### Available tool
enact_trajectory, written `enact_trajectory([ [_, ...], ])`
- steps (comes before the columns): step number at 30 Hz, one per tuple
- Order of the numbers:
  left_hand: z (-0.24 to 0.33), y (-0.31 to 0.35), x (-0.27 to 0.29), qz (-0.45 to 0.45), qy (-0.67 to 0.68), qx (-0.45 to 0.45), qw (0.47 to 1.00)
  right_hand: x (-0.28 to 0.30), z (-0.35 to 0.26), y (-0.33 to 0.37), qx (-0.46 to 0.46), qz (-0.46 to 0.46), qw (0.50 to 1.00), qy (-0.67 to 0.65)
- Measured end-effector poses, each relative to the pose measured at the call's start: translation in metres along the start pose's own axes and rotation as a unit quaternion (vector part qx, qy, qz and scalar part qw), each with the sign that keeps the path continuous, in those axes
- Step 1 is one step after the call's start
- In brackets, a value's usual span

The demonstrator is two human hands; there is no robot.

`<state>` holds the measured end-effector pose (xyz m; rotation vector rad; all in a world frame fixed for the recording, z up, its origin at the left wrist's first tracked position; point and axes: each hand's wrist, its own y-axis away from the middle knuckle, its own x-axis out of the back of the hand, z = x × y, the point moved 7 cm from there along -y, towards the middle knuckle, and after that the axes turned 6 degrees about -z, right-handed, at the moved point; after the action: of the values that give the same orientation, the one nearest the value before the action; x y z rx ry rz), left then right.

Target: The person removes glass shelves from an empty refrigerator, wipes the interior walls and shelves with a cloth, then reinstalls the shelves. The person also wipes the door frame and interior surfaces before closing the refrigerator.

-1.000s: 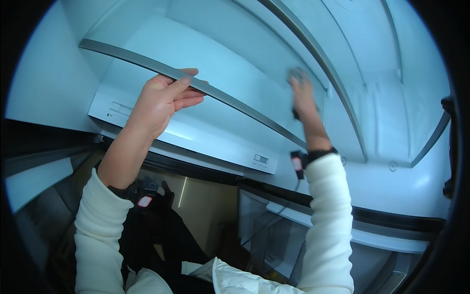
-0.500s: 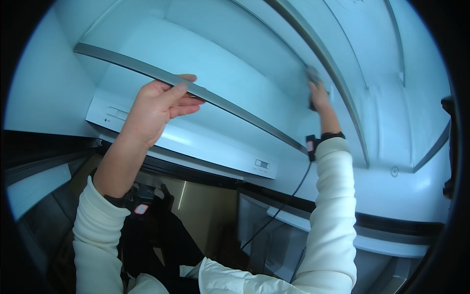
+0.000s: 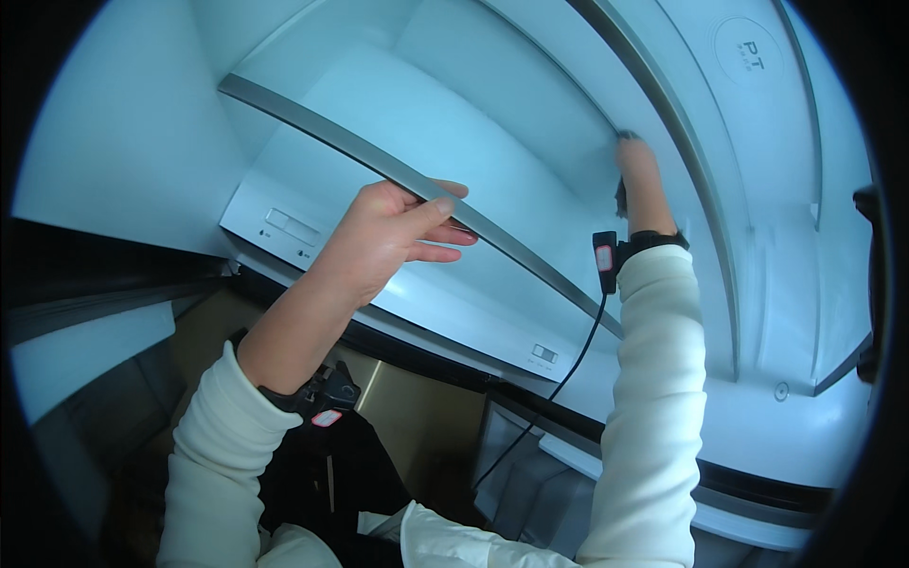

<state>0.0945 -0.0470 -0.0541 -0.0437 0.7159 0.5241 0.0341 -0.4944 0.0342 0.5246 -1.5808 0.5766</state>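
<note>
My left hand [image 3: 402,227] grips the grey front trim of a clear fridge shelf [image 3: 303,121], thumb over the trim and fingers underneath. The shelf slants from upper left to lower right. Farther in, at the right side, my right hand [image 3: 640,163] is blurred and closed round a dark grey cloth [image 3: 621,197]. The cloth shows only as dark edges beside the fingers, close to the inner side wall. A second grey-edged shelf or rail [image 3: 677,118] curves past just right of this hand.
Below the shelf lies a white panel with slider controls [image 3: 292,227]. Opened doors with bins [image 3: 559,464] stand at lower right and lower left [image 3: 95,360]. A black cable [image 3: 559,390] hangs from my right wrist device. Ribbed white walls [image 3: 767,284] are at the right.
The view has shifted, so the shelf and my left hand appear farther right and lower. My left hand keeps its hold on the trim. My right hand has turned, and the cloth shows less.
</note>
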Motion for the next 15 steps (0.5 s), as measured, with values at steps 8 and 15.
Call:
enact_trajectory([
  [8,-0.005,0.000,0.001,0.017,0.001,0.016,1.000,-0.023,-0.282,0.102,0.328,0.028,0.944,0.003],
  [15,-0.013,0.028,0.026,0.110,0.029,0.022,0.993,0.029,-0.266,0.328,0.451,-0.003,0.850,-0.274],
])
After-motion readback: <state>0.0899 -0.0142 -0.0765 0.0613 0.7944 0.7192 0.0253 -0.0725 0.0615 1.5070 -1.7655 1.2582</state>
